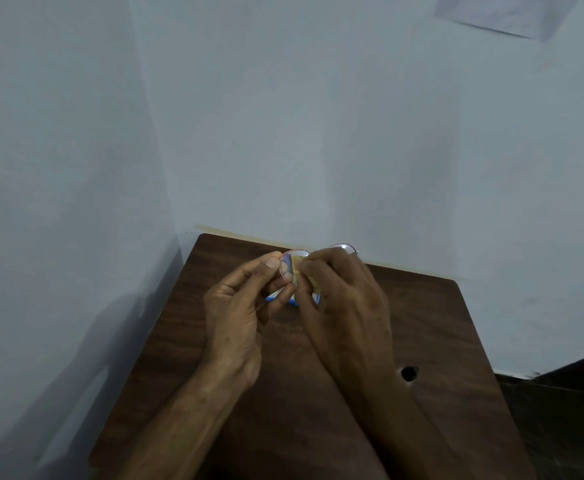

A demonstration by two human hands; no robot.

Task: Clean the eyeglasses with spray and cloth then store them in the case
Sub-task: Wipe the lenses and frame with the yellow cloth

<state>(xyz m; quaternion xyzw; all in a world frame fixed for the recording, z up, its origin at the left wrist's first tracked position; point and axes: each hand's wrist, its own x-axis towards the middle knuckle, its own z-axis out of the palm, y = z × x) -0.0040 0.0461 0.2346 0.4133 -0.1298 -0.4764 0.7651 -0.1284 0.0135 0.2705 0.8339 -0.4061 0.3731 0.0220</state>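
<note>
glasses (pixel 287 268) | my left hand (pixel 238 313) pinches the rim | my right hand (pixel 346 306) pinches cloth (pixel 297 262) on lens | over table (pixel 439 323)

The thin round wire-frame eyeglasses with a reddish-pink rim (pixel 294 251) are up off the surface. My left hand (pixel 238 306) pinches them at the outer edge of one lens, thumb on the near side. The small pale yellow cloth (pixel 298 264) is bunched in my right hand (pixel 346 306), pressed against that same lens. The other lens pokes out past my right knuckles. A blue-edged thing (pixel 292 302) sits just under my fingers, mostly hidden, can't tell if it's the case.
</note>
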